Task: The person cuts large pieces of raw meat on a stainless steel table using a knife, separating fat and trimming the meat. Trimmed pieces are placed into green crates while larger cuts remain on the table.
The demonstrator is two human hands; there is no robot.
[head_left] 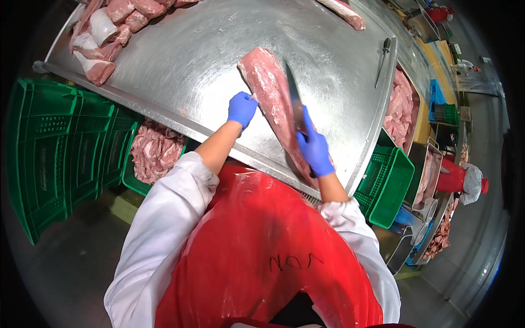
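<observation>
A long pink pork loin (269, 90) lies slantwise across the steel table (191, 65), its near end by the table's front edge. My left hand (242, 109), in a blue glove, is closed at the loin's left edge and pinches a bit of the meat there. In my gloved right hand (315, 148) is a knife (291, 86), its blade pointing away along the loin's right side and slightly blurred. The forefinger stretches forward along the knife, and the handle is mostly hidden by the hand.
Meat pieces (104, 33) are heaped at the table's far left; another strip (344, 13) lies far right. A second knife (383, 60) rests by the right edge. Green crates (71, 147) stand left, another crate (385, 183) right. Further right is a co-worker (456, 177) in red.
</observation>
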